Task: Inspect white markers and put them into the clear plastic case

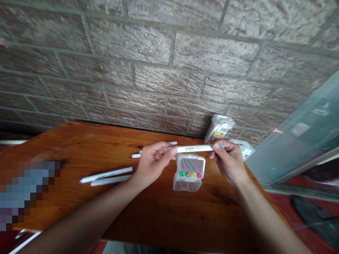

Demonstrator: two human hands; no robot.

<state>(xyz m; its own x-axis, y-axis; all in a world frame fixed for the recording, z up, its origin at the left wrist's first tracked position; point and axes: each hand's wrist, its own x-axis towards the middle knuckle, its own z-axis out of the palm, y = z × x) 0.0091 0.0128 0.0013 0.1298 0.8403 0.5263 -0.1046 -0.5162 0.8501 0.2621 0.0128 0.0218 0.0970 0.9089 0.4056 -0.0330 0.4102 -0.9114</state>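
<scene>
A white marker [196, 148] with blue-green ends is held level in the air between both hands. My left hand [156, 158] pinches its left end, and my right hand [228, 157] pinches the right end. Below it on the table lies a clear plastic marker case [187, 185] with its lid open toward me. Several markers with green, brown, yellow and pink ends [193, 175] lie in that case. Left of my left hand, a purple-ended marker [106, 174] and a pale marker [111, 181] lie loose. Others, one a pink-ended marker [136, 155], are partly hidden behind that hand.
A clear case with a yellow label [219, 128] stands against the brick wall [159, 74]. Beside it, behind my right hand, is another clear plastic container [246, 150]. The wooden table [164, 215] ends at the right near a glass panel [288, 137]. A pixelated patch covers the left side.
</scene>
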